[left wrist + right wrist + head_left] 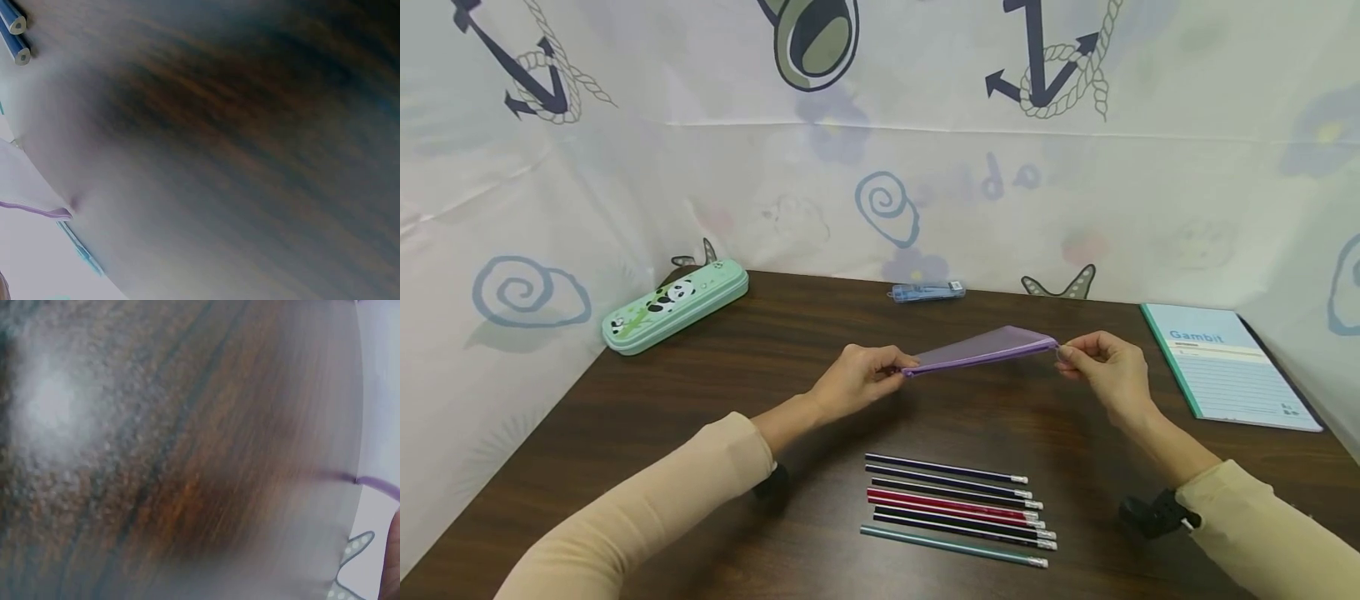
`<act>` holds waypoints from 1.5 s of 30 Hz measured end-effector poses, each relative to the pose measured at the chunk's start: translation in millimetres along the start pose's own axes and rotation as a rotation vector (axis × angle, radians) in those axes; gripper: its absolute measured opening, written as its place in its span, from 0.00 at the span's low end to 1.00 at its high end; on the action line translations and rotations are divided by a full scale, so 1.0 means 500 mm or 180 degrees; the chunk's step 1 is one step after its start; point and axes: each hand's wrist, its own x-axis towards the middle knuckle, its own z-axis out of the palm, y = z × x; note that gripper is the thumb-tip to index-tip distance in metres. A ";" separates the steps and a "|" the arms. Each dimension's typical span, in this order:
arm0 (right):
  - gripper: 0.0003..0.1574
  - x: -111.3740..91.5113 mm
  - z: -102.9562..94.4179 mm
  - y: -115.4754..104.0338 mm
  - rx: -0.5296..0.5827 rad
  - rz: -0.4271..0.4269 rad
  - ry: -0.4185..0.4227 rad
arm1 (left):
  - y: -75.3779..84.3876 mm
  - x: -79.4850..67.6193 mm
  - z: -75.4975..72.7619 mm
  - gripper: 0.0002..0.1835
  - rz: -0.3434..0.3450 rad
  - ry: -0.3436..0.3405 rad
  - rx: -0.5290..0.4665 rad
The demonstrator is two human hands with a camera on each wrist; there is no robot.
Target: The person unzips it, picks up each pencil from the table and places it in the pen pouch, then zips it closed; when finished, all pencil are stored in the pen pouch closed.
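A translucent purple zip pouch (pixel 981 348) is held up over the table, stretched between both hands. My left hand (pixel 863 382) pinches its left corner between thumb and fingers. At the opposite end, my right hand (pixel 1108 371) pinches the zipper end with thumb and forefinger. Below the pouch, several pencils (pixel 951 504) lie side by side, dark, red and teal, their white erasers to the right. Part of the pouch (pixel 28 181) shows at the left edge of the left wrist view, and its purple edge (pixel 378 484) appears at the right of the right wrist view.
A green panda pencil case (pixel 677 304) lies at the back left of the brown table (pixel 700 450). A small blue plastic item (pixel 927 291) sits by the back edge. On the right lies a notebook (pixel 1232 367) marked Gambit. Patterned white cloth (pixel 760 183) hangs behind.
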 end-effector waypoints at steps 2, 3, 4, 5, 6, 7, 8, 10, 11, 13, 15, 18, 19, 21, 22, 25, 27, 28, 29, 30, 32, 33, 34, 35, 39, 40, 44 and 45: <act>0.15 0.001 -0.002 0.001 0.0072 0.0038 0.0019 | 0.000 -0.001 0.000 0.09 -0.0011 -0.0002 0.0009; 0.15 0.001 -0.003 0.001 0.0123 0.0059 0.0033 | 0.000 -0.001 0.000 0.09 -0.0018 0.0008 0.0010; 0.15 0.001 -0.004 0.001 0.0183 0.0082 0.0043 | 0.000 -0.001 0.000 0.09 -0.0024 0.0024 0.0000; 0.14 0.001 -0.004 0.001 0.0229 0.0101 0.0054 | 0.000 -0.002 0.000 0.09 -0.0039 0.0034 -0.0025; 0.14 0.000 -0.005 0.001 0.0289 0.0127 0.0060 | 0.000 -0.001 0.001 0.09 -0.0042 0.0032 -0.0064; 0.13 0.000 -0.005 0.000 0.0352 0.0160 0.0070 | 0.000 -0.001 0.002 0.09 -0.0041 0.0028 -0.0101; 0.12 -0.001 -0.005 0.000 0.0421 0.0208 0.0079 | 0.001 0.000 0.003 0.09 -0.0044 0.0026 -0.0131; 0.09 -0.003 -0.005 -0.003 0.0658 0.0367 0.0081 | 0.001 0.000 0.006 0.08 -0.0043 0.0024 -0.0174; 0.08 -0.004 -0.006 -0.004 0.0795 0.0472 0.0071 | 0.001 0.001 0.007 0.08 -0.0041 0.0024 -0.0186; 0.07 -0.007 -0.007 -0.009 0.1131 0.0755 0.0041 | 0.000 0.002 0.010 0.08 -0.0031 0.0039 -0.0203; 0.09 -0.011 -0.007 -0.015 0.1513 0.1097 0.0007 | -0.001 0.003 0.011 0.08 -0.0024 0.0066 -0.0223; 0.17 -0.018 -0.001 -0.024 0.1925 0.1538 -0.0042 | -0.001 0.003 0.014 0.08 -0.0028 0.0078 -0.0286; 0.22 -0.021 0.003 -0.027 0.2015 0.1656 -0.0055 | 0.000 0.003 0.015 0.08 -0.0035 0.0077 -0.0303; 0.35 -0.031 0.012 -0.033 0.2084 0.1810 -0.0125 | 0.000 0.004 0.018 0.08 -0.0055 0.0082 -0.0332; 0.41 -0.036 0.017 -0.035 0.2081 0.1868 -0.0168 | 0.001 0.004 0.019 0.08 -0.0071 0.0090 -0.0329; 0.53 -0.055 0.033 -0.044 0.2044 0.1946 -0.0303 | 0.002 0.005 0.022 0.08 -0.0138 0.0148 -0.0307; 0.51 -0.066 0.046 -0.050 0.2019 0.1951 -0.0409 | 0.003 0.006 0.023 0.08 -0.0181 0.0200 -0.0287; 0.49 -0.071 0.053 -0.053 0.1999 0.1939 -0.0461 | 0.003 0.006 0.024 0.08 -0.0198 0.0224 -0.0281; 0.47 -0.075 0.061 -0.056 0.1983 0.1923 -0.0510 | 0.004 0.006 0.024 0.08 -0.0205 0.0243 -0.0288; 0.44 -0.079 0.068 -0.060 0.1969 0.1916 -0.0559 | 0.004 0.006 0.025 0.08 -0.0207 0.0252 -0.0299; 0.39 -0.085 0.085 -0.066 0.1928 0.1890 -0.0656 | 0.006 0.006 0.027 0.08 -0.0187 0.0263 -0.0305; 0.36 -0.087 0.093 -0.069 0.1902 0.1876 -0.0699 | 0.007 0.005 0.028 0.08 -0.0180 0.0262 -0.0313; 0.33 -0.088 0.101 -0.072 0.1888 0.1869 -0.0729 | 0.008 0.005 0.029 0.07 -0.0177 0.0259 -0.0316; 0.31 -0.089 0.109 -0.074 0.1891 0.1865 -0.0744 | 0.008 0.005 0.030 0.07 -0.0180 0.0254 -0.0327; 0.19 -0.090 0.133 -0.080 0.1953 0.1818 -0.0757 | 0.012 0.005 0.035 0.07 -0.0202 0.0226 -0.0372; 0.17 -0.090 0.137 -0.081 0.1974 0.1806 -0.0750 | 0.012 0.005 0.036 0.07 -0.0204 0.0215 -0.0386; 0.15 -0.088 0.149 -0.083 0.2037 0.1789 -0.0714 | 0.014 0.006 0.038 0.07 -0.0177 0.0166 -0.0411; 0.14 -0.087 0.151 -0.083 0.2050 0.1786 -0.0701 | 0.013 0.006 0.038 0.07 -0.0170 0.0155 -0.0408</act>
